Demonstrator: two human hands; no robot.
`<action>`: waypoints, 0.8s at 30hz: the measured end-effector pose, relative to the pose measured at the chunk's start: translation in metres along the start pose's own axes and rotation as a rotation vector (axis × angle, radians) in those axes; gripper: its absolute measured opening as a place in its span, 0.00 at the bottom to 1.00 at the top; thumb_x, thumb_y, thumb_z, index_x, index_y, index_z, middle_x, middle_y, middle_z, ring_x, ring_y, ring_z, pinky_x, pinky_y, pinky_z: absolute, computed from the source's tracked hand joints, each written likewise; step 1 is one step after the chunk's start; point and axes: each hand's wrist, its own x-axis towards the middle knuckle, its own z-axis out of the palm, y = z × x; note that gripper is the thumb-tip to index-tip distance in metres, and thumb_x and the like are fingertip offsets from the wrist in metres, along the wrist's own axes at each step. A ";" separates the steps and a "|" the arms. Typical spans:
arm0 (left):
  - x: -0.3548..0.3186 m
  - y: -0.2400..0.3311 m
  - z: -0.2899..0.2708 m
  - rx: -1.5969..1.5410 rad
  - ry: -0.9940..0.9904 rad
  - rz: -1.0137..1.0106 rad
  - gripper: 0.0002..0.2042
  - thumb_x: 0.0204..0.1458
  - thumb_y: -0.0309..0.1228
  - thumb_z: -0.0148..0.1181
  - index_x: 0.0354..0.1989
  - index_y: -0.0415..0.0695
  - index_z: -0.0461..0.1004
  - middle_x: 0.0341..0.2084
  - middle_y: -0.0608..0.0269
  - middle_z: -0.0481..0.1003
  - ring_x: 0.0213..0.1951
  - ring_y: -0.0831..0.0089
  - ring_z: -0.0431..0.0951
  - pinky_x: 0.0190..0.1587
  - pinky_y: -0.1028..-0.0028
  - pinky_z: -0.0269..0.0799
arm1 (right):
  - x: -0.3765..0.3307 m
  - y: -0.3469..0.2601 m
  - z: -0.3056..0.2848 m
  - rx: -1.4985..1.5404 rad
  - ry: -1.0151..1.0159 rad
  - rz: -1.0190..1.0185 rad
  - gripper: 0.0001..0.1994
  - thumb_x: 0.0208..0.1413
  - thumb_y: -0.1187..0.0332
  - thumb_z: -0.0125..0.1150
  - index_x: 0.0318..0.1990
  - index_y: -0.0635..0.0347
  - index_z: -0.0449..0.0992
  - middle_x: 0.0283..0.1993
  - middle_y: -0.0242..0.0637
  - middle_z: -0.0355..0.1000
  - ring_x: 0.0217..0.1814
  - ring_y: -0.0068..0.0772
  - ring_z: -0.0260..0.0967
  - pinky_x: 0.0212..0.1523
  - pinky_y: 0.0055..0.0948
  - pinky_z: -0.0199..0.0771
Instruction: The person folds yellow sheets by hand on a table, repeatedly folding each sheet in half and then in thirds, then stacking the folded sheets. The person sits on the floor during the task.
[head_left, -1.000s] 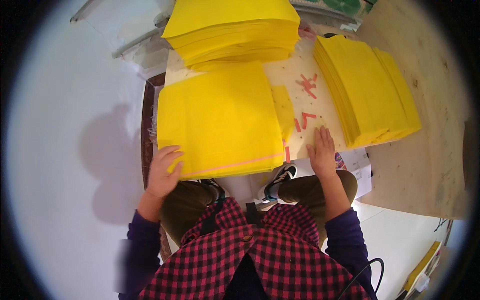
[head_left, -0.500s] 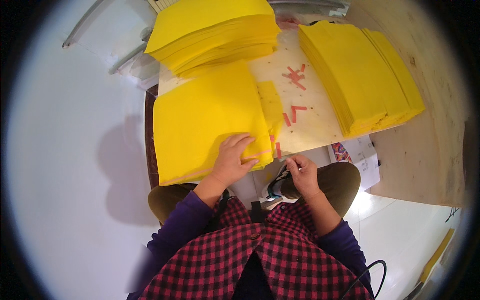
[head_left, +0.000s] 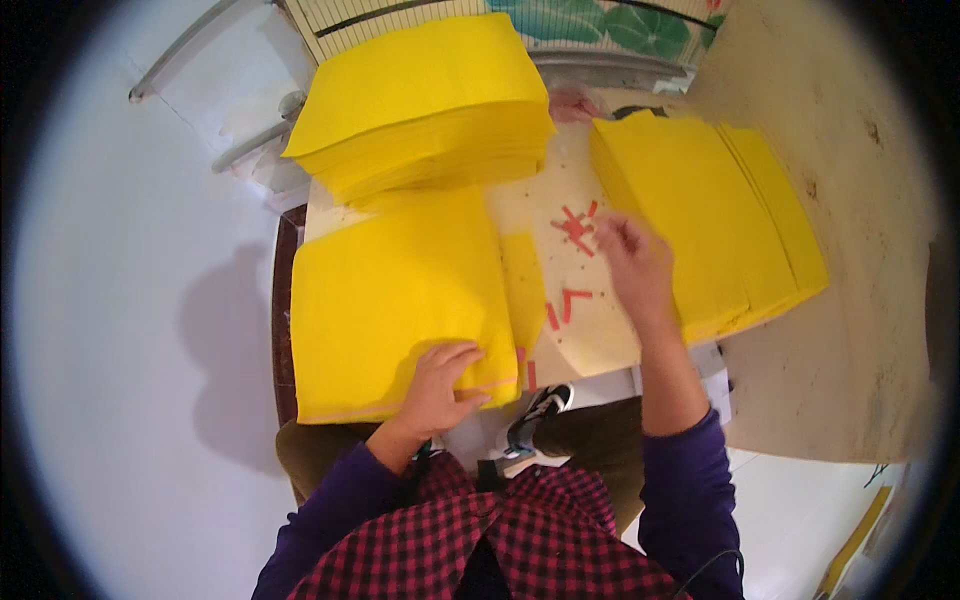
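Observation:
My left hand (head_left: 438,391) rests with fingers apart on the near right corner of a yellow cloth-like sheet stack (head_left: 395,310). A thin pinkish line runs along this stack's near edge. My right hand (head_left: 637,268) hovers over the table beside the small red strips (head_left: 574,229), its fingers curled in and slightly blurred; anything between them is too small to make out. More red strips (head_left: 567,305) lie nearer to me on the board, and one red strip (head_left: 532,376) sits at the near edge beside the left stack.
A tall yellow stack (head_left: 420,90) stands at the back left. Another yellow stack (head_left: 715,220) lies at the right, partly behind my right hand, against a wooden panel (head_left: 850,300). The pale wooden tabletop (head_left: 590,345) shows between the stacks. Metal rails (head_left: 185,45) are at the far left.
My right hand has moved forward from the table's near edge to above the board by the red strips. The left hand stays on the stack. The view has tilted up, showing more at the back.

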 end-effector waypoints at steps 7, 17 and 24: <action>0.004 -0.003 -0.004 -0.017 -0.022 0.008 0.28 0.41 0.43 0.67 0.51 0.43 0.71 0.51 0.53 0.70 0.52 0.52 0.69 0.54 0.58 0.62 | 0.217 0.022 -0.043 -0.428 0.083 -0.145 0.08 0.55 0.68 0.59 0.37 0.63 0.78 0.33 0.41 0.77 0.35 0.35 0.75 0.37 0.30 0.72; 0.007 -0.014 -0.003 -0.002 -0.151 -0.018 0.26 0.42 0.44 0.66 0.50 0.47 0.73 0.50 0.60 0.71 0.47 0.61 0.73 0.44 0.63 0.68 | 0.399 0.150 -0.009 -1.554 -0.494 0.022 0.14 0.49 0.62 0.63 0.40 0.61 0.80 0.45 0.48 0.76 0.49 0.51 0.73 0.47 0.42 0.74; -0.003 -0.028 0.008 0.107 -0.097 0.083 0.19 0.47 0.32 0.56 0.51 0.51 0.74 0.49 0.66 0.71 0.45 0.70 0.74 0.39 0.71 0.71 | 0.393 0.136 0.011 -1.541 -0.833 0.316 0.22 0.48 0.56 0.67 0.47 0.60 0.79 0.51 0.46 0.74 0.54 0.47 0.71 0.50 0.42 0.71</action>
